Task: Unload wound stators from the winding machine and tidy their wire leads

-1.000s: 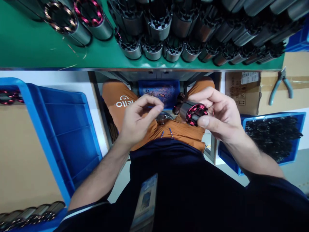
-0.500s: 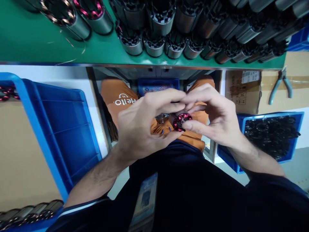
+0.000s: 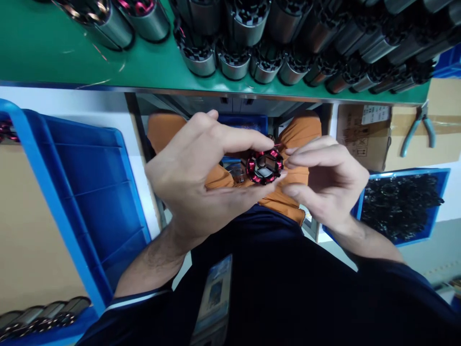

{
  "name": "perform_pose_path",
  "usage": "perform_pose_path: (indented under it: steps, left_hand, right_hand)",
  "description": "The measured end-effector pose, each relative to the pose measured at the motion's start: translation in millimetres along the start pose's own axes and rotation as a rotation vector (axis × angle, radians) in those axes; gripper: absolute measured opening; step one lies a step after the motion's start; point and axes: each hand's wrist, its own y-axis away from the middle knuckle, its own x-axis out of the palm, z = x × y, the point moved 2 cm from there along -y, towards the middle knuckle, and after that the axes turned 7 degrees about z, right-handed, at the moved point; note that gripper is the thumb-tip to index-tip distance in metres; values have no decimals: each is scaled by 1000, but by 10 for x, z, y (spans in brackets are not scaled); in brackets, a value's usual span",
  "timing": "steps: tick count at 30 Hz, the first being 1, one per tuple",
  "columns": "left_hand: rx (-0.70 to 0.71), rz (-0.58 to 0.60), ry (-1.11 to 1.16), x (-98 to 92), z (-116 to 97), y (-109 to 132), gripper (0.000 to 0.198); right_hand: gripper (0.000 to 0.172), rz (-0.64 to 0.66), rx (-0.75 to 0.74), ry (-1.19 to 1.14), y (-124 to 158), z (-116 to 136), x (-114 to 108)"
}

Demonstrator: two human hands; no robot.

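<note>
A motor stator point(image 3: 264, 168) with red wire windings and a black ring end is held over my lap, its open end facing up toward me. My left hand point(image 3: 190, 180) grips it from the left, index finger on the far rim and thumb along the near one. A thin red wire end sticks up at its far right. Just right of the stator is my right hand point(image 3: 329, 180), thumb and bent fingers apart, with nothing visible between them. Whether a right fingertip brushes the rim I cannot tell.
Rows of metal stators point(image 3: 234, 65) line the green table point(image 3: 151, 72) ahead. A blue crate point(image 3: 97, 192) stands at left. To the right, pliers point(image 3: 419, 127) lie on a cardboard box point(image 3: 403, 144), near a blue bin point(image 3: 446, 180) of black parts.
The stator has turned so its open end faces me more fully and has shifted slightly left. My right thumb and fingers have come off it, moving right.
</note>
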Motion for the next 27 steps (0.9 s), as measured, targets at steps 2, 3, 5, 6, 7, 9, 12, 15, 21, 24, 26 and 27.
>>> perform_pose_path:
  steps: [2, 3, 5, 6, 7, 9, 12, 15, 21, 24, 26, 27]
  left_hand:
    - [55, -34, -7, 35, 0, 13, 25]
    - [72, -47, -24, 54, 0, 21, 25]
    - [106, -75, -69, 87, -3, 35, 29]
    - [121, -84, -86, 103, -6, 39, 30]
    - [124, -80, -93, 119, -6, 41, 30]
    - [136, -44, -63, 154, -6, 37, 29]
    - [134, -16, -34, 188, 4, 26, 25]
    - [135, -3, -97, 195, 35, 29, 20]
    - [142, 50, -229, 251, 126, 114, 24]
    - [210, 17, -315, 311, 131, 151, 25]
    - [248, -1, -320, 336, 119, 159, 31]
    - [251, -1, -308, 338, 108, 158, 33]
  right_hand:
    - [13, 17, 7, 5, 5, 74, 7]
    - [7, 17, 25, 12, -8, 97, -2]
    - [6, 43, 57, 28, -48, 113, -29]
    - [7, 57, 51, 30, -70, 115, -42]
    - [7, 65, 32, 24, -89, 116, -50]
    - [8, 37, 8, -13, -108, 120, -51]
    - [11, -30, 163, -121, -70, 111, 12]
    - [24, -14, 420, -260, 41, 71, 145]
    - [28, -47, 571, -489, 200, -31, 331]
    - [23, -63, 579, -516, 198, -33, 335]
    - [23, -48, 568, -511, 182, -23, 308]
    - [23, -32, 554, -499, 168, -19, 284]
